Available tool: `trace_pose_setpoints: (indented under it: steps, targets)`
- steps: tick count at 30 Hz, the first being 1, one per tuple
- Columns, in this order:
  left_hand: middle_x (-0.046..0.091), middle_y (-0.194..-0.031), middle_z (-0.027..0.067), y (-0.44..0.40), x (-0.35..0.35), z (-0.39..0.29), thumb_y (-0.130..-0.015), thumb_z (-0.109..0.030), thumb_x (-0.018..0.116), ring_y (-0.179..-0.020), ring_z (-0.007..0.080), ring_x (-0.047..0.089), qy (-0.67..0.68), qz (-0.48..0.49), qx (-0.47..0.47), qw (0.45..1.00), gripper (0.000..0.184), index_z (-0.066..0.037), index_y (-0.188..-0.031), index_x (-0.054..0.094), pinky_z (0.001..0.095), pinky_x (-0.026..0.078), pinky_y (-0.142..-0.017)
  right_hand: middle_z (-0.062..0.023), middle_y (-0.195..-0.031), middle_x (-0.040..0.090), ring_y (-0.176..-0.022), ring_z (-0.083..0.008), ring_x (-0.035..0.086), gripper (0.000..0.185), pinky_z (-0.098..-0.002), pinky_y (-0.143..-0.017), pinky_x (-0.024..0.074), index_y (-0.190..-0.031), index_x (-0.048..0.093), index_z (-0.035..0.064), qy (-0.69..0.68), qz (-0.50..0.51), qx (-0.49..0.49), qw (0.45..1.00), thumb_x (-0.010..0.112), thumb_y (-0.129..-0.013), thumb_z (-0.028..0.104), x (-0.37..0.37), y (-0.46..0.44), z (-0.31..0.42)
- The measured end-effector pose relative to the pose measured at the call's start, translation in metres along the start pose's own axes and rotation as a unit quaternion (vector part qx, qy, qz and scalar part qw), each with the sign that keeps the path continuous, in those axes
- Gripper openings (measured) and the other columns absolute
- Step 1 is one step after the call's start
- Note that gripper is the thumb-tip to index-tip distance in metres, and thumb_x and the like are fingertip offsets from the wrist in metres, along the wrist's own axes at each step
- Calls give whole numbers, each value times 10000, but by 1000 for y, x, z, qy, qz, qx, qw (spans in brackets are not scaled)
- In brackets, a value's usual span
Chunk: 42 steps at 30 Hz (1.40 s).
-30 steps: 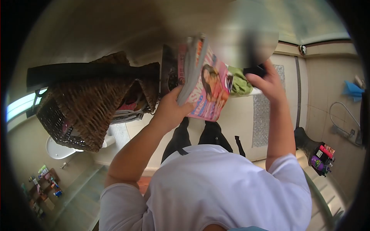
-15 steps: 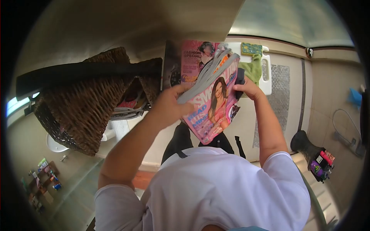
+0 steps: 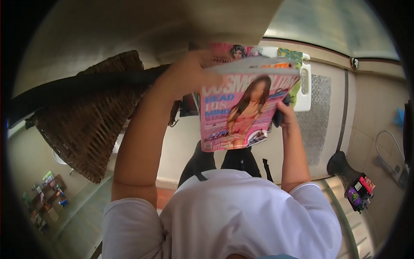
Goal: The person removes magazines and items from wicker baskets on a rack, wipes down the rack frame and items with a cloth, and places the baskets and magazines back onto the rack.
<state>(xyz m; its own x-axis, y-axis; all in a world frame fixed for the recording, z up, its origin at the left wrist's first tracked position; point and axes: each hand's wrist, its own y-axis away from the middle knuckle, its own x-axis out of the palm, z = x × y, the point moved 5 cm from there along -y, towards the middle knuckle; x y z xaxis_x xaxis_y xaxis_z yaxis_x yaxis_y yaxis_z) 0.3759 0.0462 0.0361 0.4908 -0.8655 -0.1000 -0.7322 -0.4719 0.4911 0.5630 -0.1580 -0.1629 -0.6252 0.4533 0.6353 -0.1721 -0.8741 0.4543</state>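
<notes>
Pink-covered magazine (image 3: 248,114) is right between the hands, long side running roughly front-to-back, left hand (image 3: 192,71) blurred over its top-left corner so can't tell the grip, right hand (image 3: 287,115) pinching some dark thing (image 3: 277,118) by its right edge.

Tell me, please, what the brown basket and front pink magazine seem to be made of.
The brown basket looks like matte wicker, or an imitation, from its interlaced strands. The front pink magazine seems smooth printed paper, perhaps glossy, from its cover print and layered edges.
</notes>
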Motion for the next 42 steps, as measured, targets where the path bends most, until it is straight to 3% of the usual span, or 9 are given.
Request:
trace_pose_setpoints:
  steps: [3, 4, 5, 8, 17, 20, 24, 30, 42]
  targets:
    - [511, -1181, 91, 2, 12, 69, -737, -489, 633, -1074, 186, 491, 457, -27, 33, 888, 732, -47, -1267, 390, 341, 374, -933, -97, -1015, 587, -887, -203, 587, 537, -329, -790, 479, -1144, 478, 23, -28, -81, 51, 995, 713, -706, 226, 2, 1, 3]
    - [384, -1321, 64, 8, 35, 131, -720, -649, 491, -1182, 201, 398, 342, -56, -58, 936, 822, -113, -1318, 315, 382, 297, -1008, -98, -1001, 590, -874, -203, 591, 522, -326, -779, 483, -1133, 484, 17, -36, -118, 70, 990, 710, -711, 224, -3, -3, 1]
    - [372, -1322, 33, 3, 62, 153, -773, -494, 587, -1168, 187, 410, 472, -44, -38, 880, 718, -144, -1328, 296, 384, 328, -988, -102, -984, 590, -866, -199, 591, 470, -326, -753, 485, -1103, 494, 7, -34, -139, 73, 987, 694, -733, 217, -7, -7, -5]
    - [510, -1145, 66, -18, 69, 188, -745, -124, 682, -1002, 175, 530, 394, -150, -95, 902, 618, -100, -1262, 344, 350, 461, -836, -103, -985, 591, -847, -193, 590, 444, -324, -735, 483, -1095, 495, 9, 3, -183, 115, 976, 684, -745, 207, -25, -16, -31]
    - [609, -926, 142, -89, -1, 213, -672, -318, 729, -863, 214, 597, -187, -284, -134, 931, 538, 10, -1043, 520, 322, 482, -711, -82, -921, 572, -780, -159, 545, 507, -277, -700, 442, -1051, 510, 5, 207, -262, 17, 943, 695, -717, 339, -34, -84, -46]
    - [560, -1029, 257, -93, -2, 221, -609, -422, 733, -950, 330, 576, -119, -314, -168, 927, 729, 65, -1078, 462, 378, 467, -778, -77, -946, 556, -818, -159, 533, 488, -285, -712, 444, -1081, 490, 37, 292, -277, 38, 915, 668, -750, 349, -17, -80, -34]
    - [610, -968, 178, -91, -11, 226, -603, -401, 760, -875, 243, 605, -86, -402, -169, 896, 694, 62, -1062, 522, 345, 473, -740, -140, -919, 584, -809, -215, 565, 546, -313, -713, 445, -1062, 508, 3, 362, -304, 32, 880, 672, -717, 394, -10, -75, -29]
    - [621, -940, 157, -133, -18, 262, -605, -478, 750, -863, 242, 607, 9, -213, -245, 946, 650, 23, -991, 605, 361, 482, -714, -234, -985, 576, -915, -340, 567, 621, -358, -798, 426, -1097, 488, 0, 448, -302, 35, 841, 639, -709, 462, -18, -80, -33]
    - [366, -1304, 245, -98, 11, 247, -538, -662, 674, -1199, 311, 401, -145, -271, -270, 913, 1068, 74, -1244, 360, 364, 349, -974, -18, -806, 534, -645, -132, 508, 388, -292, -560, 454, -1032, 500, 81, 286, -218, 87, 929, 642, -777, 337, -36, -96, -38]
